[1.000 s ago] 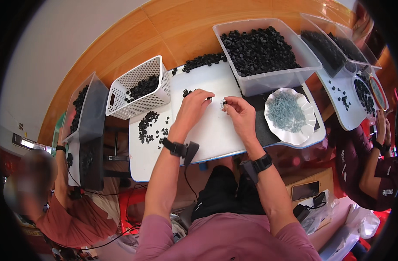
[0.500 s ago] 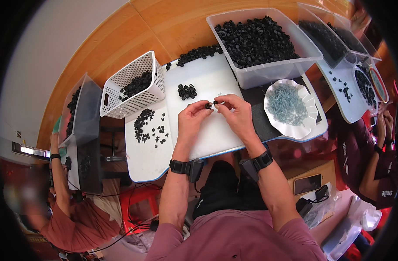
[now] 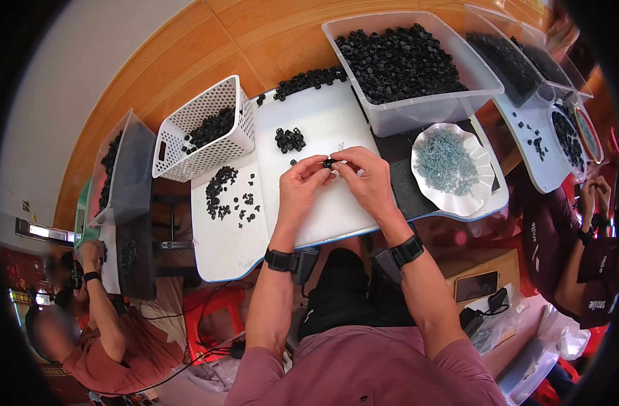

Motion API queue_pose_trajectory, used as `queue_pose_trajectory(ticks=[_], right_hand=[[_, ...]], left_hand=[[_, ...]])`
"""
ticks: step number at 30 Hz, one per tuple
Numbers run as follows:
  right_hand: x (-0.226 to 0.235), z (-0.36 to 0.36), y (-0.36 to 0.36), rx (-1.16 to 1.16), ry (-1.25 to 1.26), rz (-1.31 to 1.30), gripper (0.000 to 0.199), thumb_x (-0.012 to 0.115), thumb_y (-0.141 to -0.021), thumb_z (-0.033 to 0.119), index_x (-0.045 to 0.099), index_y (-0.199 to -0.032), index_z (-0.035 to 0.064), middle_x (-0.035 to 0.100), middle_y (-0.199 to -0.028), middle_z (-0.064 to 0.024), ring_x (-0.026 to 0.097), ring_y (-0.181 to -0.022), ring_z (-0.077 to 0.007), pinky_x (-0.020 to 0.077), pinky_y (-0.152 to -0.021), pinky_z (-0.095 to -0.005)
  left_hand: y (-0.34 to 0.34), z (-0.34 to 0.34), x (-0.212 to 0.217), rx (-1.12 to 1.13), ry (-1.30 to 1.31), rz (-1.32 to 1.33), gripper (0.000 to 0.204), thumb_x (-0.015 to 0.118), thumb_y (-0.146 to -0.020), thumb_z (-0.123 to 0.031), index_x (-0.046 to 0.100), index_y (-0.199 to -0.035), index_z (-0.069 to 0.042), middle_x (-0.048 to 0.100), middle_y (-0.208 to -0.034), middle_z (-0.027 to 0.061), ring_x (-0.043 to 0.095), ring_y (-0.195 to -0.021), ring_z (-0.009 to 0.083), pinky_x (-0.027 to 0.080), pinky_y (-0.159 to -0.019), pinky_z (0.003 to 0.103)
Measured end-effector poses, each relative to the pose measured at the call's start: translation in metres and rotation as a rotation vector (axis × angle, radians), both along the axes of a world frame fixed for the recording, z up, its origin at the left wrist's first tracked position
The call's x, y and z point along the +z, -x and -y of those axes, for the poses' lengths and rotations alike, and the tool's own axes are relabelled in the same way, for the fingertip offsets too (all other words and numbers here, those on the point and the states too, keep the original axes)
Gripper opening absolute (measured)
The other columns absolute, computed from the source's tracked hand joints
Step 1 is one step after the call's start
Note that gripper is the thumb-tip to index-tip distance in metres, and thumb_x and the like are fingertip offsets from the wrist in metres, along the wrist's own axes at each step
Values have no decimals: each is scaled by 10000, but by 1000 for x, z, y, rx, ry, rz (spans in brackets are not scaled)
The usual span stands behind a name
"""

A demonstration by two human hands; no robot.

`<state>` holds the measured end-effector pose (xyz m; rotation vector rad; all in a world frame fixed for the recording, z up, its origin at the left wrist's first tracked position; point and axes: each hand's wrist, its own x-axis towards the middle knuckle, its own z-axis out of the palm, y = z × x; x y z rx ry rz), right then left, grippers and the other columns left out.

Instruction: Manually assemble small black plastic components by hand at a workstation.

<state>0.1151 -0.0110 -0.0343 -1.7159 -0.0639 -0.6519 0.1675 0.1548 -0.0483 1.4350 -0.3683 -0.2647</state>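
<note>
Over the white tabletop (image 3: 316,122) my two hands meet, fingertip to fingertip. My left hand (image 3: 301,186) pinches a small black plastic part (image 3: 327,163). Thumb and forefinger of my right hand (image 3: 365,177) close on that part's other side; whether they hold a second piece is hidden. A small heap of black ring-shaped parts (image 3: 290,140) lies just beyond my left hand. Further left, smaller black pieces (image 3: 219,193) are scattered on the board. A white scalloped plate (image 3: 487,177) with thin bluish metal pins (image 3: 445,162) sits to the right of my right hand.
A large clear bin (image 3: 417,111) full of black parts stands at the back right. At the back left is a white perforated basket (image 3: 208,150) with more parts. Co-workers sit on both sides. A phone (image 3: 476,287) lies on a cardboard box (image 3: 509,265) at lower right.
My hands have come together, and the black pieces held apart before now meet between my fingertips. The co-worker at left has shifted, with head and arm now further in view.
</note>
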Motion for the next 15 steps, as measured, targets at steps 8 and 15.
queue_pose_trajectory(ticks=[8,15], right_hand=[[-4,0,-1,-2,32,26,192,742,-864,-10,770,-1053,17,738,-949,-112,704,-743,-203,552,-662,-292],[-4,-4,-1,-58,133,10,147,746,-873,6,762,-1019,20,737,-905,-108,703,-725,-226,551,-649,-306]], left_hand=[[2,3,-1,5,-35,37,295,682,-973,19,687,-1268,27,760,-1045,108,723,-925,151,597,-848,282],[6,5,-2,71,-62,13,307,686,-970,18,680,-1276,35,760,-1061,108,724,-940,152,598,-856,277]])
